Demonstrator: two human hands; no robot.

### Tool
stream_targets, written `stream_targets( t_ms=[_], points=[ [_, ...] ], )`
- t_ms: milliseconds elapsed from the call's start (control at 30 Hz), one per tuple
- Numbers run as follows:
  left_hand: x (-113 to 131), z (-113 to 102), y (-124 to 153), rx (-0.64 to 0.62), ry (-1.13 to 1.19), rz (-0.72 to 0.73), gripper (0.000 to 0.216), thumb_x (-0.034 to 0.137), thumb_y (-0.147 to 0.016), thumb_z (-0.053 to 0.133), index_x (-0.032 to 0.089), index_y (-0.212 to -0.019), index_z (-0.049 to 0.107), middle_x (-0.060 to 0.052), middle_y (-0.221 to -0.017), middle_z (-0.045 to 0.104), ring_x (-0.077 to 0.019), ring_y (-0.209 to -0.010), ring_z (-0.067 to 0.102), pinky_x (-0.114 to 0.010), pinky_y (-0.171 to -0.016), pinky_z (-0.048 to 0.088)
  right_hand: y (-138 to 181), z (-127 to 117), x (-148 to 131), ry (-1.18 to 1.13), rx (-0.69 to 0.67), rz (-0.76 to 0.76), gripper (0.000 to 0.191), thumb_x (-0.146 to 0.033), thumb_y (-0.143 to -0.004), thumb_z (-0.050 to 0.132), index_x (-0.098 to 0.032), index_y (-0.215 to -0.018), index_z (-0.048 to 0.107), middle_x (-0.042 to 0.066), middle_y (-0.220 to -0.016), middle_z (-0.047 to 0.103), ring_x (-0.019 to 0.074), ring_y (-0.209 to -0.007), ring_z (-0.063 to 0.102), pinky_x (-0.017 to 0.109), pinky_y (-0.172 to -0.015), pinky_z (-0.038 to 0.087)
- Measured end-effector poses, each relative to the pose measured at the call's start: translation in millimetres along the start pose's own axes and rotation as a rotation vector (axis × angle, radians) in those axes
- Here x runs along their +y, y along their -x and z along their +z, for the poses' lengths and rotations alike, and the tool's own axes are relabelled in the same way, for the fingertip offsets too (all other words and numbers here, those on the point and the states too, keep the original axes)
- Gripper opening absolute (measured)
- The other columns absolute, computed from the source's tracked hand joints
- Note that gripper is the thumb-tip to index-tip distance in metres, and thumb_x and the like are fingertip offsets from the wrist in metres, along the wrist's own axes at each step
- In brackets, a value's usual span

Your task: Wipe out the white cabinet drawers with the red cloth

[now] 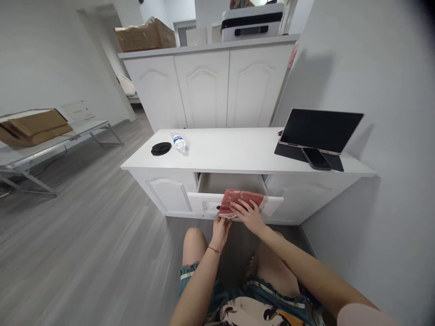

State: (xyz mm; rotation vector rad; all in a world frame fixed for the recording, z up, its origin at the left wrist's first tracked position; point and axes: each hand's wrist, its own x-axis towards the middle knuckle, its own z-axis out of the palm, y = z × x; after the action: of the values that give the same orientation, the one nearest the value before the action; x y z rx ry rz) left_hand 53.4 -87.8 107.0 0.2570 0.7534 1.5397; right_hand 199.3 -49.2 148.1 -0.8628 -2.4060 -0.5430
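Note:
A folded red cloth [234, 195] with a pale edge, perhaps a towel, is between my two hands in front of the open drawer [273, 204]. My left hand [221, 228] grips its lower left corner from below; part of the fingers is hidden beneath the cloth. Over the top of the cloth lies my right hand [249, 216], its fingers slightly spread and its thumb out of sight, steadying the cloth against the left hand. Behind the cloth, the visible part of the drawer's inside shows a bare pale bottom.
On the white countertop [224, 147] are a black round object [161, 148], a water bottle [179, 142], a tablet [321, 129] on a stand and a phone [316, 159]. Cardboard boxes [146, 37] and a suitcase [253, 22] sit farther back. A wall is at right.

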Motion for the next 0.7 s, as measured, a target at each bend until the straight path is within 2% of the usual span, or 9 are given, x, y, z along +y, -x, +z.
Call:
stream_targets(
  t_ms=[167,333,500,700],
  points=[
    [3.9,1.2,1.8,-0.002,-0.004,-0.016,0.032,0.028,-0.064,0.08,0.02,-0.076,0.052,0.006,-0.071,0.059,-0.0069,-0.066,0.059,-0.022,-0.071,0.045,33.1,-1.1,18.6,0.052,0.079,0.126,0.043,-0.016,-0.088,0.05,-0.036,-0.126,0.056,-0.001,-0.121,0.065,0.0199,-0.117,0.045,0.042,-0.108,0.014],
    [6.6,2.5,2.2,0.025,-0.017,-0.042,0.039,0.031,-0.06,0.083,0.02,-0.077,0.05,0.007,-0.07,0.056,-0.0086,-0.07,0.062,-0.022,-0.071,0.043,58.5,2.3,23.1,0.085,0.2,0.304,0.045,-0.011,-0.084,0.051,-0.039,-0.116,0.063,0.003,-0.115,0.063,0.0222,-0.115,0.042,0.046,-0.106,0.02],
    [6.5,1.6,1.7,0.034,-0.042,-0.045,0.042,0.033,-0.059,0.083,0.021,-0.078,0.049,0.007,-0.069,0.055,-0.0111,-0.073,0.065,-0.022,-0.069,0.042,72.6,17.1,7.5,0.046,0.268,0.559,0.042,-0.01,-0.081,0.048,-0.034,-0.108,0.069,0.009,-0.116,0.048,0.0286,-0.115,0.037,0.051,-0.099,0.031],
    [8.7,4.8,3.1,0.048,-0.073,-0.046,0.043,0.037,-0.056,0.083,0.021,-0.077,0.049,0.007,-0.07,0.056,-0.0094,-0.063,0.063,-0.023,-0.068,0.042,70.6,31.6,-18.2,-0.189,0.285,0.803,0.044,-0.013,-0.079,0.043,-0.025,-0.118,0.059,0.013,-0.123,0.036,0.0339,-0.118,0.033,0.059,-0.097,0.029]
  ],
)
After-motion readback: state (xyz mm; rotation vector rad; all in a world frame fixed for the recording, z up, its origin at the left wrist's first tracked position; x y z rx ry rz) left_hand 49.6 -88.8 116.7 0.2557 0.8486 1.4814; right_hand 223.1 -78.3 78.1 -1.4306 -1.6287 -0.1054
